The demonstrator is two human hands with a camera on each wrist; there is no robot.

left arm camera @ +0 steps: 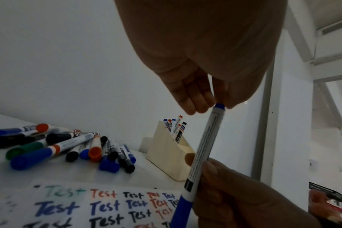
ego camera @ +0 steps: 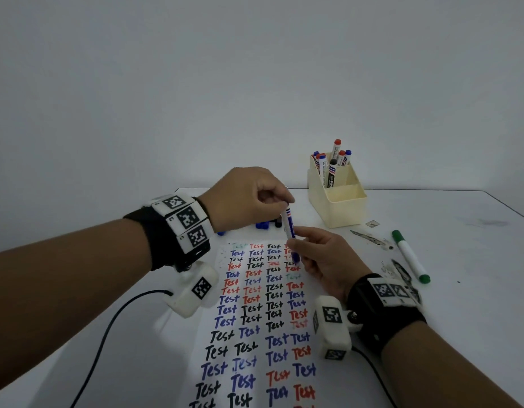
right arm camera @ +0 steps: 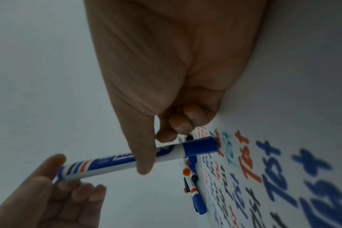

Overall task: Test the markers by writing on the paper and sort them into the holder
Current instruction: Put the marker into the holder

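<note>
A blue marker (ego camera: 290,228) stands almost upright over the top of the paper (ego camera: 254,319), which is filled with rows of "Test". My left hand (ego camera: 284,201) pinches its upper blue end from above, as the left wrist view shows on the marker (left arm camera: 205,143). My right hand (ego camera: 300,242) grips the barrel just above the blue cap (right arm camera: 199,146), thumb across it. The cap is on and points down at the paper. A cream holder (ego camera: 343,213) stands at the back right, with several markers upright in its rear compartment.
A pile of loose markers (left arm camera: 59,146) lies on the white table beyond the paper, mostly hidden behind my left hand in the head view. A green marker (ego camera: 410,256) lies to the right beside ink smudges. Camera cables trail off both wrists toward the near edge.
</note>
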